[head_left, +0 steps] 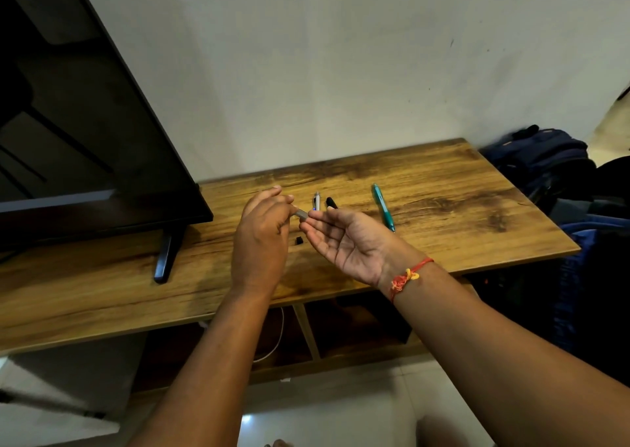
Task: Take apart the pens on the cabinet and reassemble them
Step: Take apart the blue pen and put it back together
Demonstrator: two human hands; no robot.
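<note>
From the head view, the left hand (pixel 262 235) is over the wooden cabinet (pixel 443 187), back up. Its fingers are curled round a small grey pen part (pixel 301 214) and hold it up in the air, above the cabinet top.

The right hand (pixel 344 242) is just beside it, palm up, fingers a little bent. Its fingertips (pixel 308 225) meet the other end of the grey pen part, where there is a tiny blue spot. I cannot tell if this hand pinches the part or only touches it. A red thread band (pixel 407 276) is tied round the right wrist.

On the cabinet, just behind the hands, lie a white pen (pixel 317 201) and a black pen piece (pixel 331 203), side by side. A teal pen (pixel 383 206) lies further right, apart from them. A small black bit (pixel 299 240) sits on the wood under the hands. Any writing on the pens is too small to read.

A big dark TV (pixel 85 123) stands on the left of the cabinet on a black foot (pixel 167 255). Dark blue bags (pixel 545 160) are piled at the right end. A white cable (pixel 278 337) hangs under the cabinet top.
</note>
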